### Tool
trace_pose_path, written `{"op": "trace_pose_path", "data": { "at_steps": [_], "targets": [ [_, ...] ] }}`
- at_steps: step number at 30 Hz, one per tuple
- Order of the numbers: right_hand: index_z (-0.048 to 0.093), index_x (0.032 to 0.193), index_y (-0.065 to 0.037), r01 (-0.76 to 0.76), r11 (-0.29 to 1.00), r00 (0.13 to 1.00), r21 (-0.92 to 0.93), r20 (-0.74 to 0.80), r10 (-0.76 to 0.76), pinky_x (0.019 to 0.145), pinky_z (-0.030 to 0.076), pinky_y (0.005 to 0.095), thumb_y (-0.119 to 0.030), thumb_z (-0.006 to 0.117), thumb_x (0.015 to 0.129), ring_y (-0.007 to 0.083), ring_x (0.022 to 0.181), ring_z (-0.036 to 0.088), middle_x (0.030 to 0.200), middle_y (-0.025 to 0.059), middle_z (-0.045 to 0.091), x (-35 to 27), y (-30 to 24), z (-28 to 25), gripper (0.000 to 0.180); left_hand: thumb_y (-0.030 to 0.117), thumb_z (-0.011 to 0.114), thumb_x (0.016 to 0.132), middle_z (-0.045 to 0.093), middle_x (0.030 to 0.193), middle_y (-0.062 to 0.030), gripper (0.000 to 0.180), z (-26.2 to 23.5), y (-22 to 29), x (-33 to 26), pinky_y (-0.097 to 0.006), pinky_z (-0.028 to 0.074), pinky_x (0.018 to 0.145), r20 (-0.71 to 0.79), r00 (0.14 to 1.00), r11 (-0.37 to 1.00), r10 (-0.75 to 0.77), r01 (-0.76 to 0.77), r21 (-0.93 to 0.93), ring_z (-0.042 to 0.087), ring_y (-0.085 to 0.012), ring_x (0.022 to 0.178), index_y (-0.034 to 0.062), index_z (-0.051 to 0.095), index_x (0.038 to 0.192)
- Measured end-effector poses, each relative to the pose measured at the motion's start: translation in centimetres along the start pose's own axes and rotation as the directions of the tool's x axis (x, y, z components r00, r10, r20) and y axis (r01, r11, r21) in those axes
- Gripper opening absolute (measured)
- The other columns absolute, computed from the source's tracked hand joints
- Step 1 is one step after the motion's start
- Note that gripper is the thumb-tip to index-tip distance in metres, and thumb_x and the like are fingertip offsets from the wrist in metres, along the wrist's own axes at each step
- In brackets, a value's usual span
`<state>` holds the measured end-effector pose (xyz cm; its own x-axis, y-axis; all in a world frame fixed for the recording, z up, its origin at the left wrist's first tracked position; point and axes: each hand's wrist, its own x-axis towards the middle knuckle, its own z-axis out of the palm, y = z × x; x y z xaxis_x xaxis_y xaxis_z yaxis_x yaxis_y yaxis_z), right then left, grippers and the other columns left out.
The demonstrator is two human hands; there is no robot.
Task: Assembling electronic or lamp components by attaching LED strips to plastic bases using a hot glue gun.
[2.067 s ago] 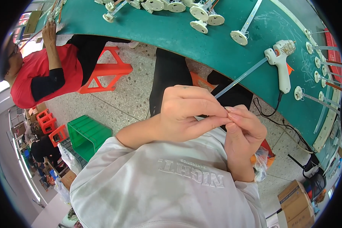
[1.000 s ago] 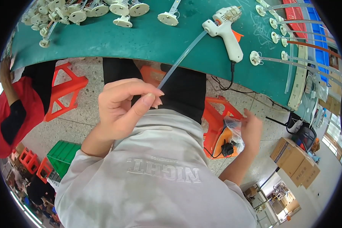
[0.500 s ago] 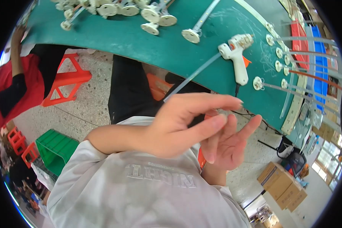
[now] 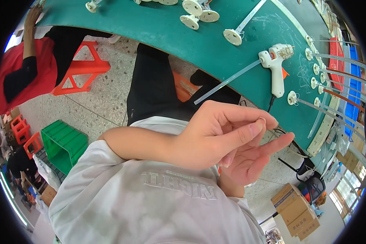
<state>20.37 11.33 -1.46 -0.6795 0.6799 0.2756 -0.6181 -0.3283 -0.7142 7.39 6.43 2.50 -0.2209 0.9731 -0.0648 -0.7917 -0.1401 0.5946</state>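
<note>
My left hand (image 4: 209, 138) reaches across in front of my body. Its thumb and index finger close around a fingertip of my right hand (image 4: 248, 164), which lies partly behind it. The right palm is turned up, with its outer fingers spread and no object visible in it. Anything tiny between the touching fingertips is hidden. Beyond the hands, a white hot glue gun (image 4: 276, 69) with an orange trigger lies on the green tabletop (image 4: 158, 30). A translucent glue stick (image 4: 227, 81) sticks out of its back, over the table edge.
Strips with round white bases (image 4: 233, 37) lie at the far side. More strips (image 4: 333, 114) project over the right edge, near red and blue bins (image 4: 352, 91). A co-worker in red (image 4: 22, 77) sits left, by a red stool (image 4: 83, 71). A green crate (image 4: 63, 142) stands on the floor.
My view has shifted, so the table and hands sit further right in the picture. My left thumb and index finger have come closer together around the right fingertip.
</note>
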Motion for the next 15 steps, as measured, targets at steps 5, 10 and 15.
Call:
{"op": "trace_pose_path", "data": {
  "at_steps": [5,10,15],
  "targets": [
    [0.007,0.151,-0.029,0.072,0.997,0.996,-0.022,0.060,-0.071,0.064,0.048,0.0274,-0.033,0.028,0.100,0.0163,0.071,0.056,0.144,0.0181,0.036,0.6,0.3,0.2,0.055,0.004,0.042,0.098,0.063,0.076,-0.0061,0.030,0.4,0.6,0.0,-0.017,0.042,0.056,0.010,1.000,1.000,0.019,-0.018,-0.006,0.052,-0.0017,0.059,-0.0088,0.053,0.122],
    [0.002,0.150,-0.033,0.087,0.994,0.979,0.059,-0.188,-0.075,0.078,0.048,0.0332,-0.036,0.034,0.097,0.0167,0.081,0.060,0.139,0.0192,0.044,0.4,0.5,1.1,0.062,0.005,0.045,0.097,0.059,0.066,0.0004,0.029,0.6,0.4,-0.1,-0.016,0.044,0.060,-0.016,1.000,1.000,0.017,-0.017,-0.019,0.052,0.0002,0.060,-0.0088,0.054,0.122],
    [0.003,0.151,-0.027,-0.024,0.984,0.999,0.175,-0.023,0.028,0.088,0.043,0.0323,-0.045,0.034,0.097,0.0172,0.100,0.054,0.142,0.0144,0.039,1.1,-0.1,-0.5,0.065,0.004,0.047,0.096,0.061,0.064,0.0009,0.026,0.3,-0.4,0.1,-0.017,0.044,0.055,-0.041,0.997,0.998,0.064,-0.063,0.024,0.053,-0.0016,0.054,-0.0069,0.059,0.117]
  ]
}}
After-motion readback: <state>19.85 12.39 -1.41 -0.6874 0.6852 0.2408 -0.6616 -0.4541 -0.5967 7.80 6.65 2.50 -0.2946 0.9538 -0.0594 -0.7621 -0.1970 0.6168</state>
